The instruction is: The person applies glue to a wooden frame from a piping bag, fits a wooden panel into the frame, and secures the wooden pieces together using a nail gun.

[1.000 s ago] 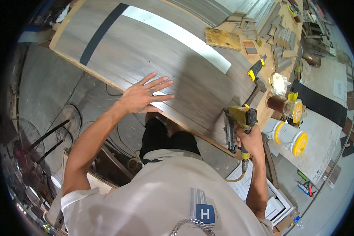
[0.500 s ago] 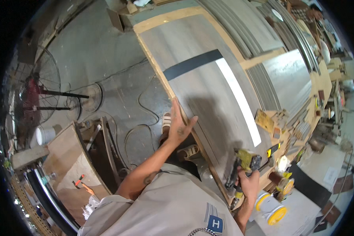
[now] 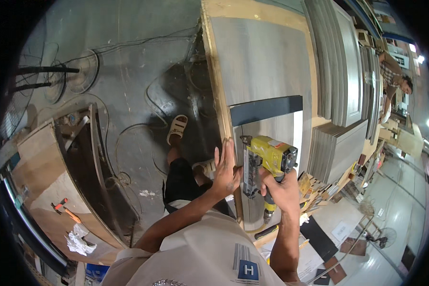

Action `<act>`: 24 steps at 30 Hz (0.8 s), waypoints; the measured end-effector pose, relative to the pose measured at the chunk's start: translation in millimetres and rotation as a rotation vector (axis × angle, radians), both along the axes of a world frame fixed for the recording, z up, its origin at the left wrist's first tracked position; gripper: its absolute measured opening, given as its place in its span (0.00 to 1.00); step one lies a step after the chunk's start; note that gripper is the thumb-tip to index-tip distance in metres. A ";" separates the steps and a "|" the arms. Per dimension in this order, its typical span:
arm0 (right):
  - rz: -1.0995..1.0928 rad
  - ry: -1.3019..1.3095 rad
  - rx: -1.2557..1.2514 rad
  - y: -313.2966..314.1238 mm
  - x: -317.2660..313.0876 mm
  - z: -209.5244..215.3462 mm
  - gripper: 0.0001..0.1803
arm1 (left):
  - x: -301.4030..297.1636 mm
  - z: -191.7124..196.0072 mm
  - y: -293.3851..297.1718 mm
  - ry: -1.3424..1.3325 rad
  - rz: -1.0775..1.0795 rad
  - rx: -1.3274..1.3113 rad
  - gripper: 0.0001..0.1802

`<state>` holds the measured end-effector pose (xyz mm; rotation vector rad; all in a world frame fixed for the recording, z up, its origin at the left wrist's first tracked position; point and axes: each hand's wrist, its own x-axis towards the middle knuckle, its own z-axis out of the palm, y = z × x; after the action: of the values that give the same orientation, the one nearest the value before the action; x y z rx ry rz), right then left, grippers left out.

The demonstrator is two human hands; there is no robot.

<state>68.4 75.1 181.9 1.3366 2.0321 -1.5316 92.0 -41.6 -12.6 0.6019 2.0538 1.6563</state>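
Observation:
My right hand [image 3: 285,191] is wrapped round the handle of a yellow-green nail gun [image 3: 269,151]. Its nose points left, above the left edge of a grey wood-grain panel [image 3: 257,52]. My left hand [image 3: 224,175] has its fingers stretched out along that edge, close beside the nail gun, and holds nothing. Across the panel lies a dark strip [image 3: 267,110], meeting a white strip [image 3: 298,131] at its right end. The nail gun and my right arm cover part of the panel's near end.
Stacked grey door panels [image 3: 341,145] stand on the right of the bench. On the floor at left are a fan base [image 3: 83,71], loose cables and a wooden cabinet [image 3: 40,148], with an orange-handled clamp [image 3: 66,209] on it. Another person [image 3: 391,78] is at far right.
The nail gun has come up from the panel's near right end to its left edge, beside my left hand. My view has turned, shifting the scene.

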 end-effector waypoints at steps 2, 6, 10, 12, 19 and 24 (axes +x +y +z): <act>0.034 0.032 0.011 -0.8 -7.4 -10.8 0.03 | 1.5 -2.6 -2.3 0.006 -0.047 -0.035 0.45; 0.071 -0.003 0.009 2.6 -10.7 -22.7 0.04 | 8.3 -3.4 -2.9 0.027 -0.038 0.019 0.47; 0.075 -0.025 0.004 6.1 -5.2 -29.7 0.03 | 7.4 -0.1 -4.0 0.015 -0.042 0.018 0.48; 0.052 -0.007 0.002 7.5 -2.0 -33.2 0.07 | 4.2 -3.5 -4.3 0.011 -0.042 0.017 0.49; 0.036 0.004 0.016 4.0 -2.5 -32.5 0.08 | 5.8 -4.0 -3.1 0.016 -0.050 -0.003 0.50; 0.049 -0.010 0.002 5.1 -0.1 -32.1 0.08 | 6.1 -4.1 -4.9 0.015 -0.051 -0.015 0.51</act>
<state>68.3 80.2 149.7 1.2828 2.0456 -1.4998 98.0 -46.4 -16.7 0.6584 2.0426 1.6105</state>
